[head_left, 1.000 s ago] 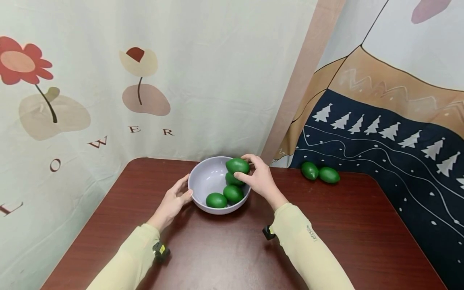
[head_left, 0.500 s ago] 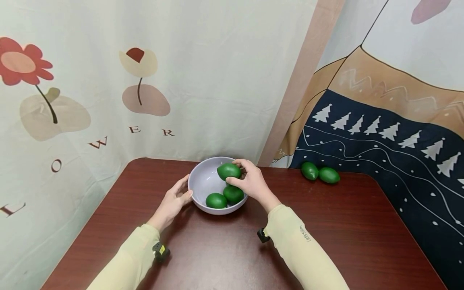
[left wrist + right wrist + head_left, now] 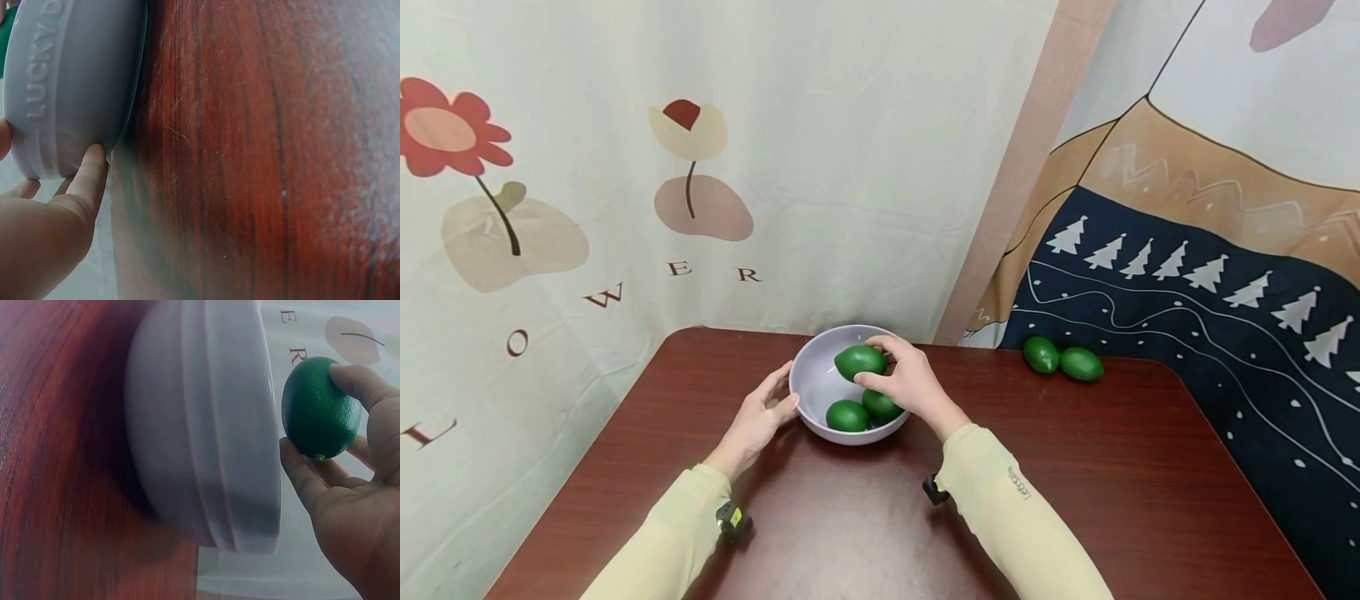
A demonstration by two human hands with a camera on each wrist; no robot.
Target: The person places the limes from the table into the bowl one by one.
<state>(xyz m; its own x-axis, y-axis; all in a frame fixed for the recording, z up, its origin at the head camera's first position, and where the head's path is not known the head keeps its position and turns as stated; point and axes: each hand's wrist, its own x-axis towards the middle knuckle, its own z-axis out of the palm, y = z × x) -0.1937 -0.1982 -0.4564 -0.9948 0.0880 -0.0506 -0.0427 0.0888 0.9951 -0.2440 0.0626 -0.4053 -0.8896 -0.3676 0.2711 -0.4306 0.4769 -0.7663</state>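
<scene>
A pale lilac bowl point(image 3: 817, 375) stands near the table's back edge. My left hand point(image 3: 754, 429) grips its left side, thumb at the rim and fingertips on the outer wall in the left wrist view. Between the thumb and fingers of my right hand point(image 3: 912, 382) is a green lime point(image 3: 319, 409), held above the bowl's opening, higher than the rim. Inside the bowl, one lime point(image 3: 847, 416) lies at the front, with another lime point(image 3: 880, 406) beside it, partly covered by my right hand. That hand hides the bowl's right inner side.
Two more limes, a left one point(image 3: 1041, 353) and a right one point(image 3: 1081, 363), lie side by side at the back right of the dark red wooden table point(image 3: 850, 533). A printed curtain point(image 3: 850, 167) hangs right behind the table.
My right hand has carried the lime leftward and slightly toward me, from the bowl's right rim to over its middle. A lime at the right inside is now hidden. My left hand stays put.
</scene>
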